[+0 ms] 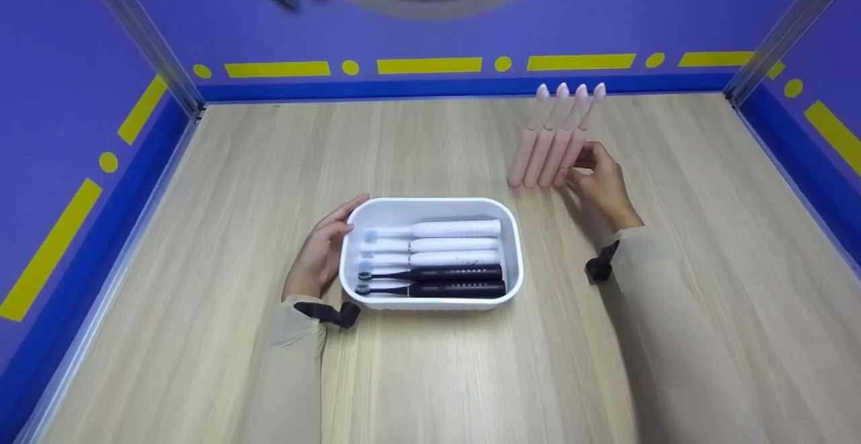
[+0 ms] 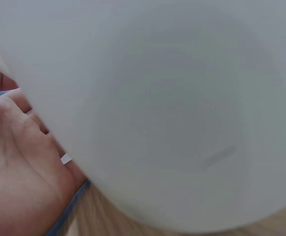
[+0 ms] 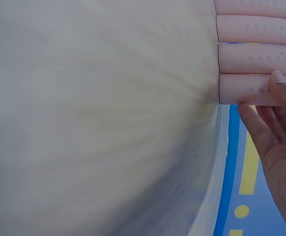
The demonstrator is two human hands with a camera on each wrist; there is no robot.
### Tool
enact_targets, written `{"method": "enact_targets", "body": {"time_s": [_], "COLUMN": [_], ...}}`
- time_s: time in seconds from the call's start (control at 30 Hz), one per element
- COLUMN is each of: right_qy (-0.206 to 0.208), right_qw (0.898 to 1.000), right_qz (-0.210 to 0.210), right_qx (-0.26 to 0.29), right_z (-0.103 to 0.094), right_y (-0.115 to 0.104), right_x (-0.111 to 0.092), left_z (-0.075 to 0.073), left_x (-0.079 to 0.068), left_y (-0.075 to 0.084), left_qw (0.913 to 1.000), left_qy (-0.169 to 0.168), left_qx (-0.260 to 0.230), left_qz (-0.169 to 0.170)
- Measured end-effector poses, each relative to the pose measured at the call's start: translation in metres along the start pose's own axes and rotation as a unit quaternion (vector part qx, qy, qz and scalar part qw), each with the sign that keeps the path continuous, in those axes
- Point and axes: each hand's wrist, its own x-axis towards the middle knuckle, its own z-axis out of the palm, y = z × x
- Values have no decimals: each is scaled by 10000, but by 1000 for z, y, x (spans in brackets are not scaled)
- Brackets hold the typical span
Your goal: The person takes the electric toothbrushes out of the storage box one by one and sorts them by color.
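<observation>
My left hand (image 1: 319,255) holds the left end of a white plastic bin (image 1: 430,304), with a fingertip over its rim. Inside the bin lie white electric toothbrushes (image 1: 454,245) and, nearest me, two black electric toothbrushes (image 1: 457,289), all with heads to the left. Several pink electric toothbrushes (image 1: 531,155) stand upright side by side beyond the bin's right corner. Thumb and fingers of my right hand (image 1: 603,188) pinch the lower part of the rightmost pink toothbrush (image 3: 246,89). In the left wrist view the bin's outer wall (image 2: 182,123) hides most of my fingers.
A light wood table (image 1: 417,377) carries everything. Blue-purple panels (image 1: 430,40) with yellow markings enclose its back and both sides. Dark wrist cameras (image 1: 601,264) sit at both of my cuffs.
</observation>
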Motion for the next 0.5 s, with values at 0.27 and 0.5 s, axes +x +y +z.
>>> {"method": "enact_targets", "body": {"time_s": [0.27, 0.5], "right_qy": [-135, -142], "right_qw": [9999, 9998], "right_qz": [28, 89], "right_qx": [-59, -83], "right_z": [-1, -3], "right_y": [1, 0], "right_x": [-1, -2], "left_z": [0, 1], "left_x": [0, 0], "left_y": [0, 0], "left_qw": [10000, 10000], "left_qy": [-14, -14], "left_qx": [-86, -34], "left_qz": [-22, 18]}}
